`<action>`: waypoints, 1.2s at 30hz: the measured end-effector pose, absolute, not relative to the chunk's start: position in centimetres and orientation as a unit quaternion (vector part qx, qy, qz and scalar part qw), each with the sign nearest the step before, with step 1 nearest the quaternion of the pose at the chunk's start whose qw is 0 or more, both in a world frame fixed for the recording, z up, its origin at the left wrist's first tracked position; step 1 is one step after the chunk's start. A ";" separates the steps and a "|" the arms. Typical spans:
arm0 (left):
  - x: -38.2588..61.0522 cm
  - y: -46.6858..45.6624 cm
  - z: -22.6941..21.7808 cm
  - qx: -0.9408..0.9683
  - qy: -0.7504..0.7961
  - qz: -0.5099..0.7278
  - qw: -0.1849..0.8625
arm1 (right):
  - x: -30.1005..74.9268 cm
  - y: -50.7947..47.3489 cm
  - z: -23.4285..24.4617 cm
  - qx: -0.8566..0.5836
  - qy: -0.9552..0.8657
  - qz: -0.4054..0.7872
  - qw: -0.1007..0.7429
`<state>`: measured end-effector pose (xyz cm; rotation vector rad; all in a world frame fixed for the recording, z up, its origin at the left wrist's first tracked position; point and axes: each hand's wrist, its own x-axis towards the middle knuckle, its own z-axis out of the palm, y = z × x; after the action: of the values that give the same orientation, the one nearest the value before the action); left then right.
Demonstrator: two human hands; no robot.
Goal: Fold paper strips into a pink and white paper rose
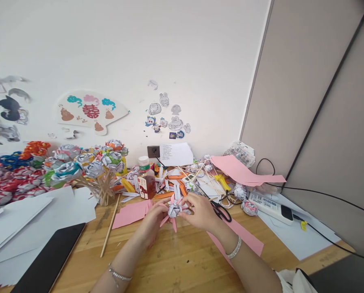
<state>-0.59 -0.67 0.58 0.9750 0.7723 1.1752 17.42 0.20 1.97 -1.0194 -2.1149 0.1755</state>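
Both my hands meet over the wooden desk point(175, 260) around a small folded paper flower point(175, 208) with pink petals and a grey-white printed centre. My left hand point(153, 221) cups it from the left and below, fingers curled on the petals. From the right, my right hand point(201, 211) pinches its centre. Each wrist wears a silver bracelet. Pink paper sheets point(129, 213) lie just behind the flower.
A bunch of paper roses on sticks point(90, 167) stands at the left. A small bottle of brown liquid point(145, 179), black scissors point(221, 211), a wooden skewer point(110, 230), a black tablet point(50, 260), white sheets point(32, 215), a power strip point(271, 205) and scattered scraps surround the hands.
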 end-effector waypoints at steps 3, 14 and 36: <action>-0.7 -0.5 0.5 0.436 0.326 0.524 0.656 | 17.5 0.3 1.8 -0.395 -0.836 0.048 0.378; -0.5 -0.5 -0.3 0.456 0.393 0.518 0.608 | 17.1 0.2 1.6 -0.376 -0.859 0.064 0.342; -0.3 -0.9 0.1 0.479 0.369 0.513 0.609 | 17.9 0.9 1.3 -0.296 -0.864 0.017 0.406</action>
<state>-0.25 -0.91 0.12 1.1073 0.8528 1.1858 17.91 0.91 1.27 -0.7474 -2.1798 0.0426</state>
